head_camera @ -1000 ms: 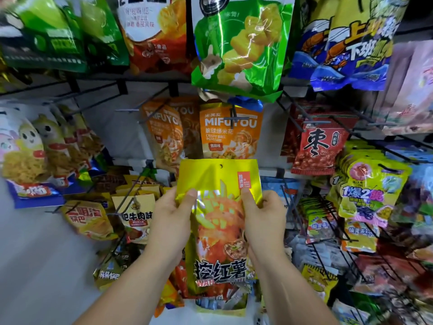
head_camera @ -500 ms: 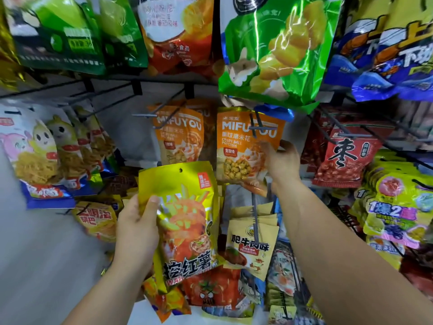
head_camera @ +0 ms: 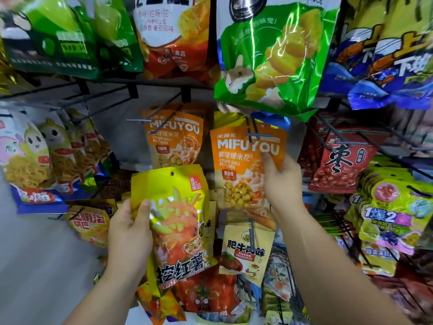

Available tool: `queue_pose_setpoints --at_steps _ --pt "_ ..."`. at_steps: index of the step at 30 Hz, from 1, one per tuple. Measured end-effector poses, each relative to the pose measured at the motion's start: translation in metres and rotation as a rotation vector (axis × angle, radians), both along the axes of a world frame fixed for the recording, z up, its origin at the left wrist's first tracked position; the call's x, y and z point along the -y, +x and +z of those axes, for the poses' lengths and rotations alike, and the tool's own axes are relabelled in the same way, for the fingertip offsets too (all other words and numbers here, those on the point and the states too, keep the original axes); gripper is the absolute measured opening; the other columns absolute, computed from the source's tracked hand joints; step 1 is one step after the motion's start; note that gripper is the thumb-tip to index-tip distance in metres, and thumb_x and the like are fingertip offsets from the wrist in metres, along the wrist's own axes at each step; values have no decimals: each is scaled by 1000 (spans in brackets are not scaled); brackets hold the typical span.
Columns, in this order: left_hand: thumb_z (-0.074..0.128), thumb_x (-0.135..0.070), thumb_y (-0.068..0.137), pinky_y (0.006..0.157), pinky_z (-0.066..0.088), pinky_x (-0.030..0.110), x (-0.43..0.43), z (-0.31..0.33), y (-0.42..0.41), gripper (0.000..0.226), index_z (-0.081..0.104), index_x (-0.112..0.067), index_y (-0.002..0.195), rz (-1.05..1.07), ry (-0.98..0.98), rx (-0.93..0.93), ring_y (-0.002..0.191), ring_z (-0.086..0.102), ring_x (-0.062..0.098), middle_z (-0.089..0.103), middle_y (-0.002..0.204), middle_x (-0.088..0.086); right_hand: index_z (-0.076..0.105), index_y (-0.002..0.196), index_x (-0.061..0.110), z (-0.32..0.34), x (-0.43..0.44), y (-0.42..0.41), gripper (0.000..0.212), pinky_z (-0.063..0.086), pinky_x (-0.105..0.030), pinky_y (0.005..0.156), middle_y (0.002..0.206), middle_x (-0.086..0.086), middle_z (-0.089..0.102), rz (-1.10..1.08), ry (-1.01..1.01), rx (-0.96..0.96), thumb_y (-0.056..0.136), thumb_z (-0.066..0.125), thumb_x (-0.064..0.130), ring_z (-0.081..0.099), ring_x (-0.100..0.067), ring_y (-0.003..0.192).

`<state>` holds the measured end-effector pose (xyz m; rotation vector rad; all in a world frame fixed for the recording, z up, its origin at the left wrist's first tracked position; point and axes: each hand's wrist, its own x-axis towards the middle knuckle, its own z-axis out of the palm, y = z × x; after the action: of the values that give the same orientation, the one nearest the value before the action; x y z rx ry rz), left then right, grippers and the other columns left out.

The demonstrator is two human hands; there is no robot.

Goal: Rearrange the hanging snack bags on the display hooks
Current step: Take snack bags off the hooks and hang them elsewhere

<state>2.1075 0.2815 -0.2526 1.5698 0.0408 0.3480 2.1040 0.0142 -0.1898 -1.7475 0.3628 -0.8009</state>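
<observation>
My left hand (head_camera: 127,233) grips a yellow sweet-potato snack bag (head_camera: 178,216) by its left edge, off any hook, with the punch hole at its top free. My right hand (head_camera: 280,181) holds the right edge of an orange MIFUYOU popcorn bag (head_camera: 239,165) that hangs on a metal hook (head_camera: 256,134). A second orange MIFUYOU bag (head_camera: 173,139) hangs on the hook to its left, above the yellow bag.
A large green bag (head_camera: 276,55) hangs right above the orange bags. Red jujube bags (head_camera: 337,163) hang to the right, cartoon noodle bags (head_camera: 25,158) to the left. A beige beef-flavour bag (head_camera: 248,249) hangs below my right hand. Bare hooks (head_camera: 103,109) stick out at upper left.
My right hand let go of the yellow bag and rose to the right orange popcorn bag. My left hand carried the yellow bag to the left and tilted it slightly.
</observation>
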Motion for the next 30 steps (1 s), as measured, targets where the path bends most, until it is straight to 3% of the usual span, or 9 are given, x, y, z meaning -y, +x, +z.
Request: queue_pose_setpoints --at_steps 5,8,14,18,23,25,28,30 --pt "53 -34 108 82 59 48 -9 -1 -1 21 71 -28 99 32 -8 3 94 73 23 78 98 -1 71 98 24 1 -11 -33 31 62 -55 81 93 2 78 7 26 -18 97 55 51 76 -21 86" --pt "53 -32 108 80 58 44 -12 0 -2 21 70 -22 100 42 12 32 94 72 25 77 95 -1 71 96 23 4 -19 -53 23 62 -53 83 93 5 78 -8 24 -10 104 57 39 76 -16 87" --pt "55 -33 107 87 59 55 -14 0 3 20 72 -28 100 -11 -3 52 96 73 27 78 99 -1 74 93 28 10 -38 -85 21 63 -51 84 93 7 80 20 89 6 106 58 31 78 -16 86" --pt "54 -42 104 85 58 63 -31 -1 16 21 71 -30 99 -12 41 54 91 72 30 77 95 0 74 90 23 7 -58 -89 23 62 -52 82 89 6 80 -1 22 -40 105 58 32 77 -16 82" --pt "53 -32 108 77 56 48 -70 6 29 22 65 -24 91 29 140 82 84 68 25 72 87 0 70 89 12 10 -93 -61 30 60 -58 76 83 -8 77 -41 -41 -54 105 58 33 74 -30 78" --pt "53 -38 107 75 51 42 -90 10 32 23 63 -24 91 42 193 115 84 65 20 69 86 -5 72 92 16 13 -113 -45 25 61 -55 75 84 -3 78 -21 -56 -44 105 58 33 75 -24 78" --pt "47 -51 97 82 51 51 -121 18 40 36 63 -19 95 105 292 155 89 63 31 66 86 -7 72 94 23 18 -147 -22 20 63 -51 76 87 5 79 41 -36 -12 105 59 33 76 -16 80" --pt "46 -51 94 79 50 42 -137 23 44 26 63 -31 90 104 258 161 86 65 18 66 78 -14 71 91 26 21 -167 -9 18 64 -49 78 87 9 79 62 6 5 105 59 28 76 -13 80"
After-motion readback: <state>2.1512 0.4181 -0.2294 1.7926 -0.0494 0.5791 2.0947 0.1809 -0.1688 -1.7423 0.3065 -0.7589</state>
